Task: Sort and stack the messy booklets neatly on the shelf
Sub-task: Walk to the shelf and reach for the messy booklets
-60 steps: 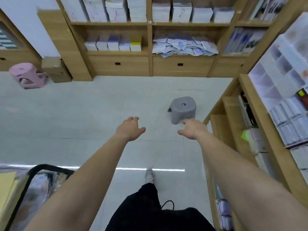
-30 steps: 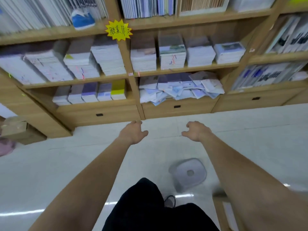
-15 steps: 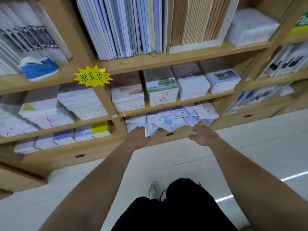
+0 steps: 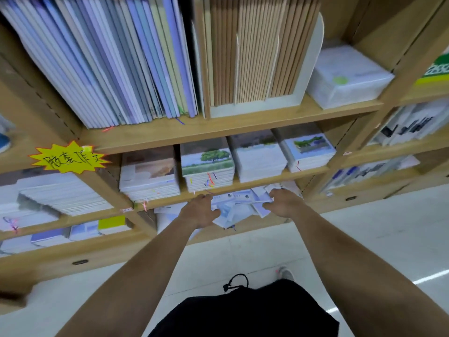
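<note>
Wooden shelf (image 4: pixel 218 132); messy booklets (image 4: pixel 239 207) heaped on lowest board, at the grip; neat stacks (image 4: pixel 207 166) just above; upright notebooks (image 4: pixel 121 57) higher, seemingly tight-packed.

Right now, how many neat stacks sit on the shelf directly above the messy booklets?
4, side by side above the messy booklets: tan-cover stack leftmost, tree-cover stack next, pale-cover stack third, landscape-cover stack rightmost. Any behind them would be hidden.

Messy pale-blue and white booklets (image 4: pixel 239 206), overlapping askew, on low wooden shelf (image 4: pixel 243 184)
</note>
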